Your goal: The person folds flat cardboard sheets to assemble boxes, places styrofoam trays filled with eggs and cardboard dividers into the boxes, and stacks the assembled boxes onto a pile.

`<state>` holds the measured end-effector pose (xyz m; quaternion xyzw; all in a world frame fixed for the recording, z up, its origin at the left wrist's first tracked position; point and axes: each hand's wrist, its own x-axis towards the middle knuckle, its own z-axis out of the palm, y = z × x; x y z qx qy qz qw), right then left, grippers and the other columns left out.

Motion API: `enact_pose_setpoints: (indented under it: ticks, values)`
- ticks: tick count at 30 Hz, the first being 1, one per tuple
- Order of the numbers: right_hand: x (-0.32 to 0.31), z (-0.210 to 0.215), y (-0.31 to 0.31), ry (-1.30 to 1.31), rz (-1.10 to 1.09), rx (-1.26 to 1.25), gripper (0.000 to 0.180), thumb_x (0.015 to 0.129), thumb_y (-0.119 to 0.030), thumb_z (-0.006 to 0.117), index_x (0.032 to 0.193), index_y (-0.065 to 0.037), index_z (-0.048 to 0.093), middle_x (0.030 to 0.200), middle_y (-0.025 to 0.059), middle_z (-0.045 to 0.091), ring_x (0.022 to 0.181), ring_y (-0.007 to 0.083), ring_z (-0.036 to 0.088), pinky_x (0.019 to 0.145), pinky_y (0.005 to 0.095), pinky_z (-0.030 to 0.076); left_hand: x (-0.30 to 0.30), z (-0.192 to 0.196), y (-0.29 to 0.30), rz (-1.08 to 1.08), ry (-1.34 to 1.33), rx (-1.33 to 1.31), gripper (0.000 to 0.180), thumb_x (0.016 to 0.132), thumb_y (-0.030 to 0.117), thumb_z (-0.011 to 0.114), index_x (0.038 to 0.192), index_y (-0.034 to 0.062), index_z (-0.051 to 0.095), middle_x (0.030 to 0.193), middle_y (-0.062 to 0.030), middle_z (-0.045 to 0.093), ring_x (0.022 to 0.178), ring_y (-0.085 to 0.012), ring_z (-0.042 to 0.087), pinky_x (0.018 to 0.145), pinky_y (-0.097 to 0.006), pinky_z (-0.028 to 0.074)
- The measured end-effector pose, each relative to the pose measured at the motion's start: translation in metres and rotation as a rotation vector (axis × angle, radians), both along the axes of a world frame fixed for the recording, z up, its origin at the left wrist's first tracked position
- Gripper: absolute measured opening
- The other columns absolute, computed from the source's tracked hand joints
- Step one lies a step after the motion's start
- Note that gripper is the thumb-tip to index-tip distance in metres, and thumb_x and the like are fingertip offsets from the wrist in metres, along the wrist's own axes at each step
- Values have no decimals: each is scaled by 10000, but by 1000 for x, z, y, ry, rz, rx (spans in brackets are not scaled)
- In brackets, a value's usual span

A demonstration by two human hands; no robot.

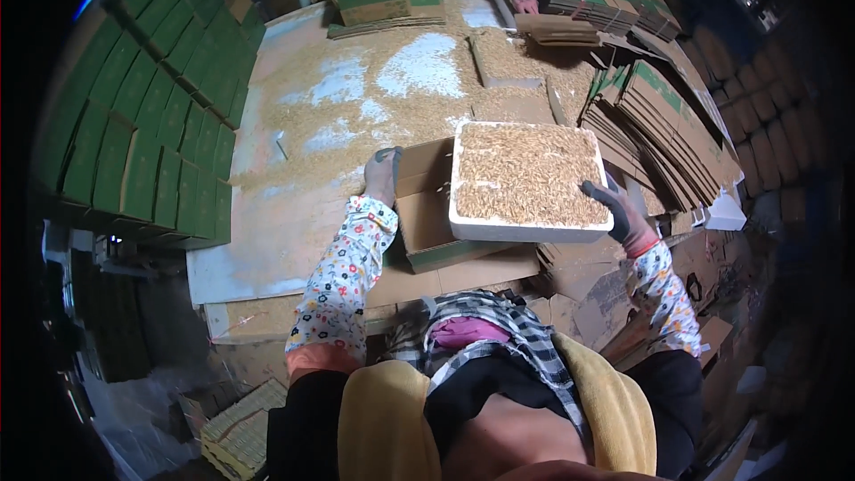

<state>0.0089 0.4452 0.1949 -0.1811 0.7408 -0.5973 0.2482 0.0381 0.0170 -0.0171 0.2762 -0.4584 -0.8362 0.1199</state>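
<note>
A white foam tray (533, 232) heaped with loose tan, husk-like bits (530, 174) is held over the right part of an open cardboard box (422, 205). My right hand (621, 216), in a glove with dark fingers, is closed on the tray's right side, thumb over the rim. My left hand (382, 176), gloved too, grips the box's left wall near its far corner. The left part of the box's inside shows bare brown cardboard; the tray hides the rest.
Similar husks lie scattered over the table (294, 156). Green cartons (147, 138) stand stacked at the left. Flattened cardboard boxes (655, 116) lean at the right. Across the table, another person's gloved hands (524, 0) are among cardboard pieces, near a green-and-brown box (374, 2).
</note>
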Motion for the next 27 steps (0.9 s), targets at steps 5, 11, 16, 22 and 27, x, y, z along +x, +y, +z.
enact_pose_setpoints:
  ticks: [5,11,16,22,27]
  values:
    - [-25,-2,-63,-166,80,145,619,882,-282,652,1340,36,385,1103,173,631,1058,224,605,949,313,447,-2,89,51,-298,58,397,239,956,250,550,1101,61,565,962,-51,621,867,-158,605,777,-311,512]
    - [-4,-118,-81,305,-75,257,538,832,-234,659,1273,20,486,1221,223,551,1141,346,538,969,358,428,17,34,32,-106,-142,-657,229,945,148,529,1112,-8,532,1038,-109,613,941,-200,578,862,-316,439]
    - [-68,-95,-59,522,-271,13,343,836,-83,604,1165,13,581,1221,206,572,1165,321,554,982,361,429,15,66,45,-53,-353,-800,216,907,141,587,1071,2,588,959,-77,640,870,-161,581,804,-293,465]
    - [-278,-288,-4,1151,301,963,723,801,-161,591,1445,-145,262,1487,248,220,1394,410,197,1110,611,105,10,55,45,-91,-420,-1044,224,893,132,567,1072,-3,581,966,-142,653,878,-243,620,806,-357,478]
    - [-322,-210,-42,934,512,836,572,759,-151,597,1292,-43,422,1195,195,500,1142,349,481,945,456,397,20,47,40,-65,-508,-1078,244,889,144,568,1085,-2,584,981,-167,654,925,-286,624,851,-367,473]
